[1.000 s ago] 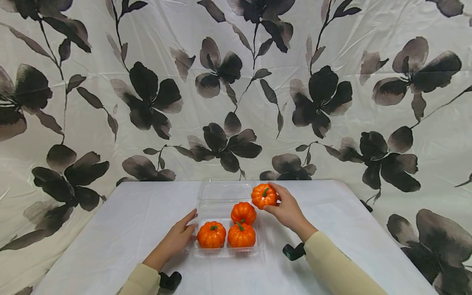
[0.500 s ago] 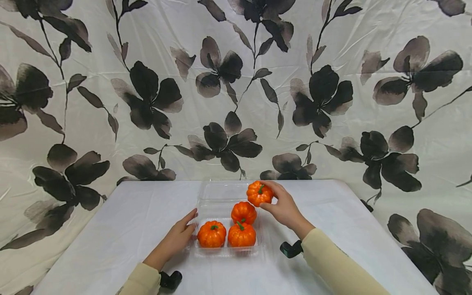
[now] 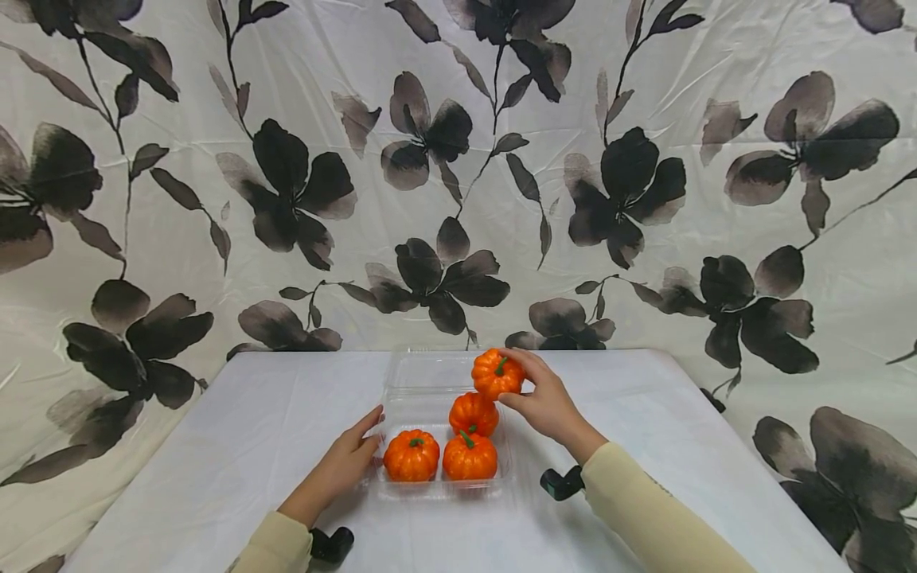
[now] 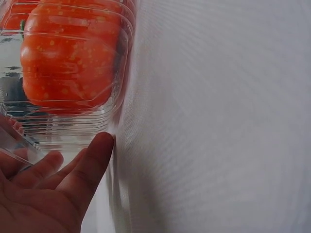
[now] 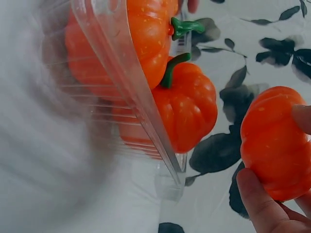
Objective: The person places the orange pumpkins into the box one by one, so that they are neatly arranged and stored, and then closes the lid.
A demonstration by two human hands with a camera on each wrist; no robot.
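Note:
My right hand [image 3: 550, 407] pinches a small orange pumpkin [image 3: 494, 376] with a green stem, thumb on the near side and fingers on the far side. It is held above the back right of a clear plastic clamshell box [image 3: 415, 410]. Inside the box sit a front left pumpkin [image 3: 411, 457], a front right pumpkin [image 3: 469, 458] and a back right pumpkin [image 3: 474, 413]. At the box's left side, my left hand [image 3: 345, 461] rests with extended fingers; in the left wrist view its fingertips [image 4: 103, 141] are right at the ribbed plastic wall.
The box's clear lid [image 3: 433, 372] is folded back toward the far table edge. A white cloth covers the table [image 3: 286, 414], and a floral curtain [image 3: 530, 239] hangs behind it. Black wrist cameras [image 3: 562, 483] are strapped to both wrists.
My right hand has carried its pumpkin left and slightly up, from beside the box's back right corner to over it. My left hand and the other pumpkins have stayed put.

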